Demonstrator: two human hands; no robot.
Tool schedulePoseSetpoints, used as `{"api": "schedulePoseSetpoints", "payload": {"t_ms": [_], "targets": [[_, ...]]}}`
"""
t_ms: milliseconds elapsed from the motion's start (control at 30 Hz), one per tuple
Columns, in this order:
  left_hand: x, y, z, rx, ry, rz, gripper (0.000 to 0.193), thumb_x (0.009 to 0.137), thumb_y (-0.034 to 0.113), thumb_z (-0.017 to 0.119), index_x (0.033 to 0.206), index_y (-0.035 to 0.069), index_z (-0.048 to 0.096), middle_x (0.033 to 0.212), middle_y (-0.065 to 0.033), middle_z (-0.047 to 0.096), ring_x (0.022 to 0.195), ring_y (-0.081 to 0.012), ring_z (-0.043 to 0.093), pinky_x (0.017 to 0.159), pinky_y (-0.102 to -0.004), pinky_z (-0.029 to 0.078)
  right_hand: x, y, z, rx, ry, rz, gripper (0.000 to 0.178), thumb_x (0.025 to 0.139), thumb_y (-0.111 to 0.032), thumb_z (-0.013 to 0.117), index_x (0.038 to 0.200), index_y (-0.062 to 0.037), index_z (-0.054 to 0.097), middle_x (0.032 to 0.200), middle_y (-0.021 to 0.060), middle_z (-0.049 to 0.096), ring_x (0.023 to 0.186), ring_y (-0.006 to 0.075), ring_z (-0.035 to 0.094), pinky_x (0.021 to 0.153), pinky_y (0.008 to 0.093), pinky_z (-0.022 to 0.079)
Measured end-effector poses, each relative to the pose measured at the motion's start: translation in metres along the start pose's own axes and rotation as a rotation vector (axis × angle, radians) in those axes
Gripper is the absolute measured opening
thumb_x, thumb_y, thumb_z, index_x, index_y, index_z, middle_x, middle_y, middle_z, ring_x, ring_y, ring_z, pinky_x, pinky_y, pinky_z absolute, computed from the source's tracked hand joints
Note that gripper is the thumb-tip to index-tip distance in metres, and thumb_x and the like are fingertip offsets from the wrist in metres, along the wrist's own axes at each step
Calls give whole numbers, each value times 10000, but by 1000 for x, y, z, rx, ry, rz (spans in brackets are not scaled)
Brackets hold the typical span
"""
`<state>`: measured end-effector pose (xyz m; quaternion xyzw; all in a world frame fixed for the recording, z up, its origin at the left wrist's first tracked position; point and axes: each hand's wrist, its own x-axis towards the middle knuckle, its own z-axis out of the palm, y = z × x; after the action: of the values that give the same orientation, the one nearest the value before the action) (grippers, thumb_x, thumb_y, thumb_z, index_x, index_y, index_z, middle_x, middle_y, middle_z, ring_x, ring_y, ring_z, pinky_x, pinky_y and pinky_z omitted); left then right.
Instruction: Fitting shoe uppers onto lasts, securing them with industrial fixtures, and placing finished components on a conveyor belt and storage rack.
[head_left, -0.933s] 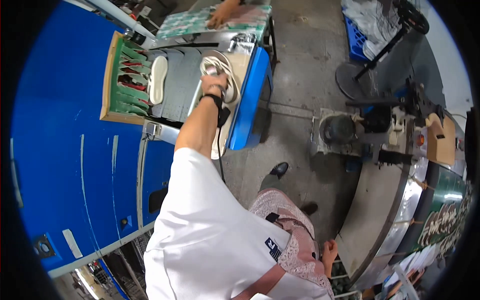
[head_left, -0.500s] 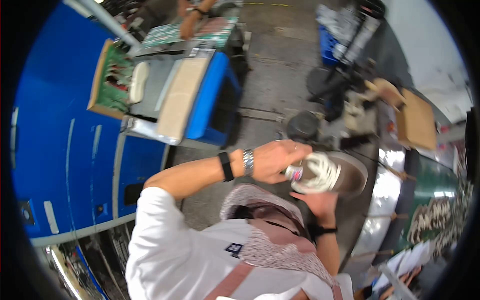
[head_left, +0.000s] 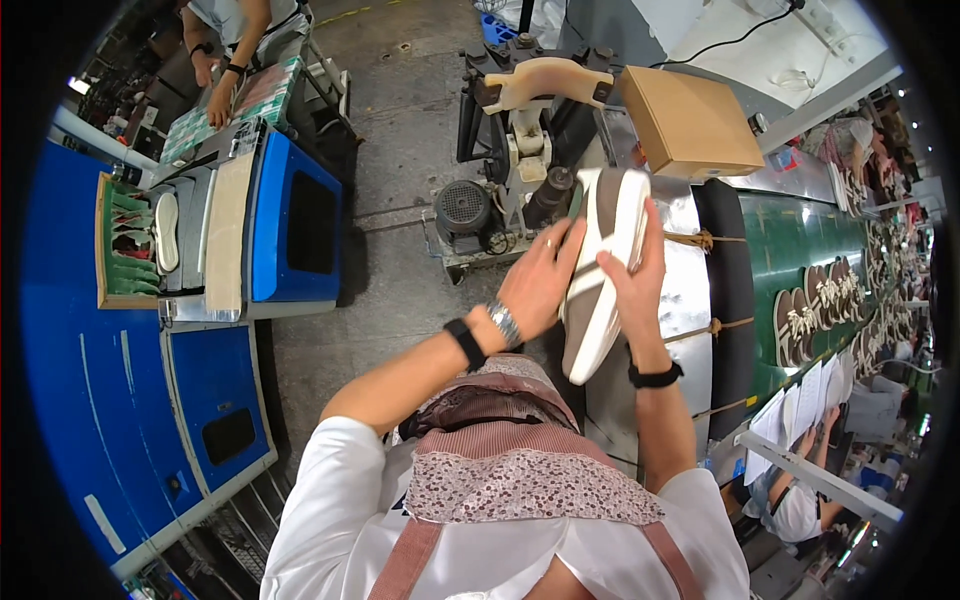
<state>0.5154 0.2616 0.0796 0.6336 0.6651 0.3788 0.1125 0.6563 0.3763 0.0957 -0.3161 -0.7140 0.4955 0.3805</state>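
Note:
A brown-and-white sneaker (head_left: 588, 312) is between my two hands in front of my apron, tipped on its side with its pale sole edge showing. My left hand (head_left: 540, 282) presses against its left side, fingers along the upper. On the other side, my right hand (head_left: 640, 285) grips it, thumb across the sole edge and fingers behind. The laces are out of sight. A metal watch and a black band sit on my left wrist; another black band is on my right.
Ahead stands a machine with a round motor (head_left: 463, 205) and a curved cream pad (head_left: 548, 82). A cardboard box (head_left: 690, 120) sits right of it. Several shoes line a green conveyor (head_left: 765, 215). At left, a blue machine (head_left: 300, 220) holds a white sole (head_left: 167, 230); a co-worker stands beyond.
The sneaker has turned from laces-up, pointing right, to its side, pointing lengthwise away from me. Both hands have shifted their hold, and my view has swung right.

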Motion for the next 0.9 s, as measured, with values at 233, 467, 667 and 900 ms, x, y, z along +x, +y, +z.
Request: {"api": "schedulePoseSetpoints", "payload": {"t_ms": [233, 467, 667, 900], "targets": [[36, -43, 32, -131, 101, -179, 1116, 620, -84, 762, 1555, -49, 154, 1374, -291, 446, 1209, -471, 527, 1006, -456, 501, 83, 16, 14, -521, -157, -183, 894, 774, -148, 771, 1545, -9, 342, 1436, 257, 484, 1321, 380, 493, 1115, 419, 384], [42, -67, 46, -276, 57, -302, 972, 672, 33, 802, 1475, -60, 263, 1270, -317, 495, 1139, -509, 571, 947, -508, 511, 89, -7, 36, -795, -222, -278, 868, 735, -219, 765, 1520, -95, 416, 1369, 230, 502, 1250, 443, 502, 1046, 489, 446], [44, -67, 49, -407, -5, -378, 824, 766, 269, 848, 1392, -14, 393, 1303, -275, 560, 1191, -457, 582, 1002, -481, 492, 95, 8, 37, -909, -274, -350, 904, 708, -295, 780, 1518, -113, 423, 1376, 245, 515, 1167, 455, 558, 955, 501, 505], [21, -87, 74, -505, 67, -285, 724, 809, 71, 673, 1463, -27, 378, 1350, -287, 535, 1218, -475, 554, 1040, -474, 475, 70, -9, 34, -799, -155, 87, 861, 708, -410, 809, 1356, 52, 481, 1035, 249, 722, 971, 432, 702, 854, 473, 554]]}}
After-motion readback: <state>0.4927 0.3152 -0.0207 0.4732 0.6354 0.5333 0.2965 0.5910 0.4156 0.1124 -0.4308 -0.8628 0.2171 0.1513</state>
